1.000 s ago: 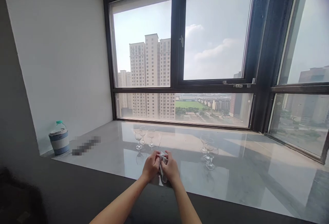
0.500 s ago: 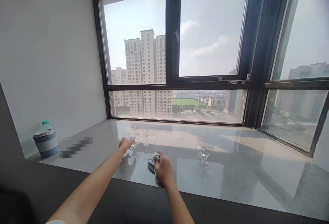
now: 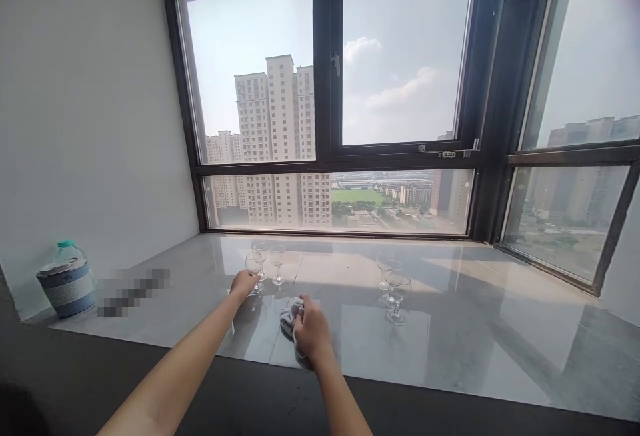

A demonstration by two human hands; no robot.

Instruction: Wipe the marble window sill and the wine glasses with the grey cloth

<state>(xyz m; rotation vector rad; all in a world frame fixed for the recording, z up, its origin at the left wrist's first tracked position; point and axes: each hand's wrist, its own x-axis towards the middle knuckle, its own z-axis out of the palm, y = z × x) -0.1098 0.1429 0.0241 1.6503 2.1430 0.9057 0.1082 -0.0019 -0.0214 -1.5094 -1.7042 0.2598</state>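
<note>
Glossy marble sill (image 3: 450, 329) is spread below a dark-framed window (image 3: 325, 89). At centre frame, the left hand (image 3: 243, 284) is closed around the stem of the nearest wine glass (image 3: 253, 266), with two more glasses just behind. Lower centre, the right hand (image 3: 310, 329) is clamped on a grey cloth (image 3: 289, 316) resting on the sill. The hands are held apart.

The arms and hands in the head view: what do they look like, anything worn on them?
Both forearms are bare, with no sleeves in view. The left hand and right hand wear no gloves. No watch, bracelet or ring shows.
</note>
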